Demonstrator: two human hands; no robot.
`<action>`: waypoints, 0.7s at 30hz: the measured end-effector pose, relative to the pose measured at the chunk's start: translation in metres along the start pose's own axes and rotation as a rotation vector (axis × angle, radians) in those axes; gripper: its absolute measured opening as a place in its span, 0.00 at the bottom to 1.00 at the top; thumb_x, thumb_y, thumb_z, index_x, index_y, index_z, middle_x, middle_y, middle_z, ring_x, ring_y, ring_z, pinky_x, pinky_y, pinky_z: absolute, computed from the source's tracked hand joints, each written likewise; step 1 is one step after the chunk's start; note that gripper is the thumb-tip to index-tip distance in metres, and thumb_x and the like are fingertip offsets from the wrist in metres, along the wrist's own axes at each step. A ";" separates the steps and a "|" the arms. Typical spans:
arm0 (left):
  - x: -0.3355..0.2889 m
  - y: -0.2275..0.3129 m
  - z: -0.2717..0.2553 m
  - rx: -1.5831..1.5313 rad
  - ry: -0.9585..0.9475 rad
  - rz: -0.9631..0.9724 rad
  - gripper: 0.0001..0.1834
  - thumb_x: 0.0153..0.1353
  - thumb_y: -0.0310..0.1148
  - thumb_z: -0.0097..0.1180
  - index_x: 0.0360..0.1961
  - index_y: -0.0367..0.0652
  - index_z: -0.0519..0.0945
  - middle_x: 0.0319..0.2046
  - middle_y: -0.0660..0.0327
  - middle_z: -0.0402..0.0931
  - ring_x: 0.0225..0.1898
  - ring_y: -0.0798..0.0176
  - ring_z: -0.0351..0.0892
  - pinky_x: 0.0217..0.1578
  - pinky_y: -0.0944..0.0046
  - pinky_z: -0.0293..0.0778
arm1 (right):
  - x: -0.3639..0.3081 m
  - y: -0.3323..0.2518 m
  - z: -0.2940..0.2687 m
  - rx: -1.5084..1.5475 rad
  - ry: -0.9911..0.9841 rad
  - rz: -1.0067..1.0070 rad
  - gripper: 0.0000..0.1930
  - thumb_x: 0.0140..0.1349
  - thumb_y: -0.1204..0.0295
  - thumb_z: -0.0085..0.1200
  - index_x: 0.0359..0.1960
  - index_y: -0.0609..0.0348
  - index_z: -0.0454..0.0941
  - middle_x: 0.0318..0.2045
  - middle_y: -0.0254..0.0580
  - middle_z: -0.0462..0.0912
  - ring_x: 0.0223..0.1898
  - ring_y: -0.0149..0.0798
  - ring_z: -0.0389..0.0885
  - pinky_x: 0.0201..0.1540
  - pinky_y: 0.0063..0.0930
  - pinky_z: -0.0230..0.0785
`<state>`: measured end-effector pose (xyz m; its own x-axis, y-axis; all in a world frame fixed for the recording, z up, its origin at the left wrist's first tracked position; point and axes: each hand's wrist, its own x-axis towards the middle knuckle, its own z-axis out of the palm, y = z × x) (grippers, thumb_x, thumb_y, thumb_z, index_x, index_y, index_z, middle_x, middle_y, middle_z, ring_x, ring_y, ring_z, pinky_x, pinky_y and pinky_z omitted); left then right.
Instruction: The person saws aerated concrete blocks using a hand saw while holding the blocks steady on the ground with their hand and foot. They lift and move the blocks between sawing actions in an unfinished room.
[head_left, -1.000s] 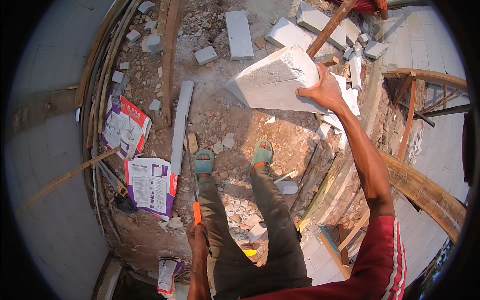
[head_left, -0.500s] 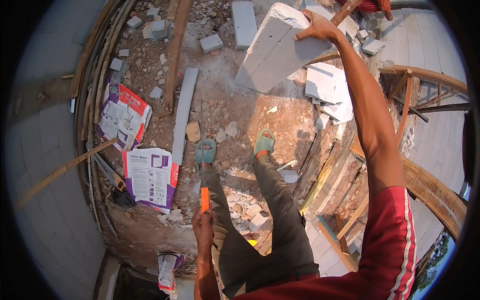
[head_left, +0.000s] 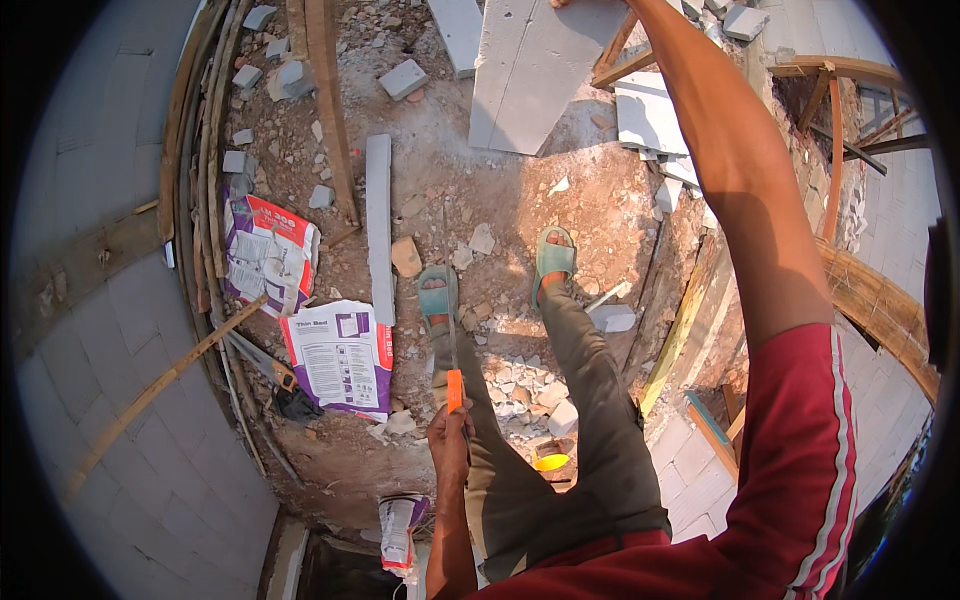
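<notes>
My left hand point(head_left: 450, 436) is closed around an orange-handled tool point(head_left: 455, 390) whose long, thin blade reaches forward between my legs. That blade is seen edge-on, so its exact kind is hard to make out. At the top edge of the view, my right hand point(head_left: 572, 3) is mostly cut off, its visible fingers on the upper edge of a large light grey concrete block point(head_left: 530, 80). A thin line runs across the block's broad face, which leans toward me. My right arm stretches far forward to it.
A long narrow grey strip point(head_left: 379, 230) lies beside torn paper sacks point(head_left: 340, 355). A saw point(head_left: 282, 374) rests near the left wall. Boards point(head_left: 325, 110) and rubble cover the dirt floor. White block pieces point(head_left: 650, 110) are stacked at right, near timber framing point(head_left: 880, 290). A yellow object point(head_left: 550, 462) lies between my legs.
The view has shifted, and the block and my right hand now sit higher in it, partly out of frame. The block's broad face is turned more toward me. My left hand keeps its hold.
</notes>
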<state>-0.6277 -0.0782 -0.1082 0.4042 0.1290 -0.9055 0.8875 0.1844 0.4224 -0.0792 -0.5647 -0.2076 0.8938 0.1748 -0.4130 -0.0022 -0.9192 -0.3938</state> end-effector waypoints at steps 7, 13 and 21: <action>0.011 -0.014 0.010 0.094 0.029 -0.032 0.11 0.66 0.34 0.52 0.38 0.38 0.83 0.20 0.70 0.69 0.21 0.75 0.64 0.23 0.72 0.59 | 0.002 0.024 0.006 -0.011 -0.007 -0.008 0.51 0.37 0.48 0.76 0.65 0.55 0.68 0.51 0.55 0.81 0.50 0.53 0.80 0.55 0.40 0.72; 0.021 -0.021 0.018 0.122 0.052 -0.032 0.10 0.65 0.34 0.54 0.37 0.38 0.83 0.20 0.71 0.68 0.20 0.77 0.62 0.21 0.73 0.57 | 0.005 0.039 0.007 -0.042 -0.015 -0.028 0.50 0.38 0.48 0.75 0.65 0.54 0.68 0.50 0.56 0.81 0.49 0.52 0.81 0.54 0.40 0.73; 0.019 -0.023 0.044 0.154 0.143 -0.003 0.11 0.63 0.36 0.54 0.32 0.41 0.83 0.18 0.72 0.67 0.20 0.77 0.63 0.22 0.71 0.56 | 0.013 0.058 0.007 -0.101 -0.005 -0.058 0.49 0.39 0.47 0.75 0.65 0.53 0.68 0.49 0.56 0.82 0.47 0.52 0.81 0.53 0.41 0.74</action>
<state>-0.6303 -0.1230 -0.1370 0.3755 0.2675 -0.8874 0.9165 0.0351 0.3985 -0.0712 -0.6131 -0.2412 0.8887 0.2303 -0.3965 0.0948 -0.9383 -0.3325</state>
